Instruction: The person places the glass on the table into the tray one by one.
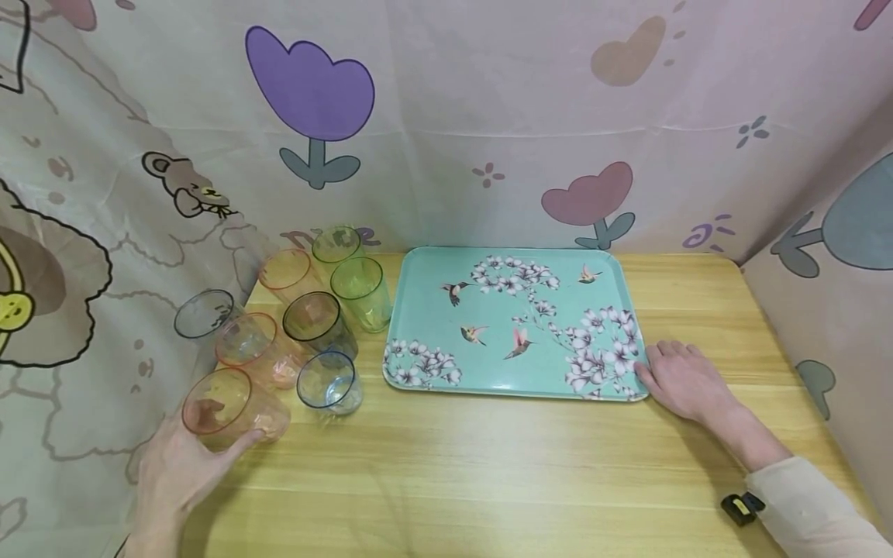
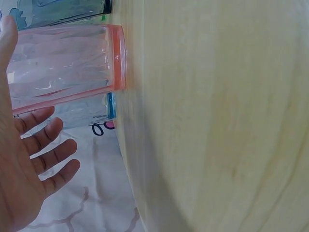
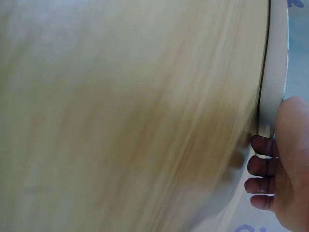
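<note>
Nearest me is the left grip (image 1: 174, 465), the person's bare left hand: I read thumb and fingers as apart, loosely bent about the near orange glass (image 1: 244, 411), which stands upright on the table (image 1: 502, 473) between them. From the left wrist I see the four fingers fanned on one side of that glass and the thumb on the other; firm pressure I can't make out.

About as near, on my other side, a pale sleeve (image 1: 802, 496) covers the forearm behind the right grip (image 1: 687, 380), with a small black object (image 1: 741, 508) beside the cuff. My right grip is slack: its thumb touches the near right corner of the turquoise tray (image 1: 418, 298), and its fingers lie side by side, bent down toward the table just outside the rim. The tray spreads leftward from that thumb, flat, printed with hummingbirds and blossom.

Just past the left grip stand a blue-rimmed glass (image 1: 331, 384), to its right, and a red-rimmed glass (image 1: 268, 355), directly beyond. Farther from that grip come a dark glass (image 1: 322, 325), ahead and right, and a grey-rimmed glass (image 1: 205, 314), straight ahead at the table's left side. Farther again I have a green glass (image 1: 361, 294) by the tray, a yellow-orange glass (image 1: 286, 275), and a yellow-green glass (image 1: 338, 244) farthest out.

Behind everything, beyond both grips, hangs a printed cloth (image 1: 446, 93) with tulips.
</note>
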Available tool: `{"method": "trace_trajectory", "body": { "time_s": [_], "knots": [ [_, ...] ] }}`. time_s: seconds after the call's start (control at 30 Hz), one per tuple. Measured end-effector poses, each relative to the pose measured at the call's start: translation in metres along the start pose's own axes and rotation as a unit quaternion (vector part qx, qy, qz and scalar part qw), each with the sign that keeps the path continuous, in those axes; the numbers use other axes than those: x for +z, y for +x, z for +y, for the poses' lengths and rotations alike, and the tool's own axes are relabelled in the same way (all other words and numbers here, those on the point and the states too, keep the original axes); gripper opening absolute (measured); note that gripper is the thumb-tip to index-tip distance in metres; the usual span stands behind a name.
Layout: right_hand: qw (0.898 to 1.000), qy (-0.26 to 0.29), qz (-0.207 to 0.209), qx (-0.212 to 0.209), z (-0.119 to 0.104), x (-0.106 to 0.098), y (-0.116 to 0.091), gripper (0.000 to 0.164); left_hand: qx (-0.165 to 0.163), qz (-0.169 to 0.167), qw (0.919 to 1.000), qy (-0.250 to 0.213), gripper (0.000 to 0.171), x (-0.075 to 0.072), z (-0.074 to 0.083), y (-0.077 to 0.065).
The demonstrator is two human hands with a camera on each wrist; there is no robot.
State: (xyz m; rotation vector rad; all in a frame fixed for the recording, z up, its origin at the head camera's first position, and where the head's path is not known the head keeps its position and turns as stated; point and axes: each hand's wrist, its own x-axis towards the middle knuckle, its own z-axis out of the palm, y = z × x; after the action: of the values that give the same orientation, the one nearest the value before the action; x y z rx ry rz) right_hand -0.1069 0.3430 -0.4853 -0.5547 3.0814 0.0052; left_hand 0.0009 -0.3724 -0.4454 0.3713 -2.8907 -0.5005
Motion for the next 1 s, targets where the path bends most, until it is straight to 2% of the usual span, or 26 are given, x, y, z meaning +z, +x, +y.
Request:
{"method": "trace_trajectory", "body": {
  "time_s": [0.2,0.33,0.47,0.63,0.9,1.0],
  "knots": [
    [1.0,-0.012,0.011,-0.008,0.0014,0.0008,0.0007,0.033,0.014,0.009,0.9993,-0.035,0.07,0.0051,0.0004,0.0014],
    [1.0,-0.014,0.008,-0.004,0.0011,0.0006,0.0009,0.035,0.007,0.003,0.9993,-0.037,0.066,0.0064,-0.0002,0.0025],
    [1.0,-0.015,0.004,0.001,0.0005,0.0002,0.0002,0.036,0.014,0.019,0.9987,-0.045,0.063,0.0081,0.0005,0.0048],
    [1.0,-0.017,0.002,0.003,0.0002,-0.0005,-0.0004,0.036,0.045,0.039,0.9976,-0.035,0.062,0.0095,-0.0016,0.0075],
    [1.0,-0.018,0.01,-0.002,0.0002,-0.0011,0.0001,0.036,0.056,0.03,0.9978,-0.02,0.066,0.0082,-0.0001,0.0039],
    [1.0,-0.019,0.009,-0.003,0.0006,-0.0007,-0.0002,0.035,0.072,0.033,0.9967,-0.015,0.067,0.0067,0.0005,0.0037]
  ]
}}
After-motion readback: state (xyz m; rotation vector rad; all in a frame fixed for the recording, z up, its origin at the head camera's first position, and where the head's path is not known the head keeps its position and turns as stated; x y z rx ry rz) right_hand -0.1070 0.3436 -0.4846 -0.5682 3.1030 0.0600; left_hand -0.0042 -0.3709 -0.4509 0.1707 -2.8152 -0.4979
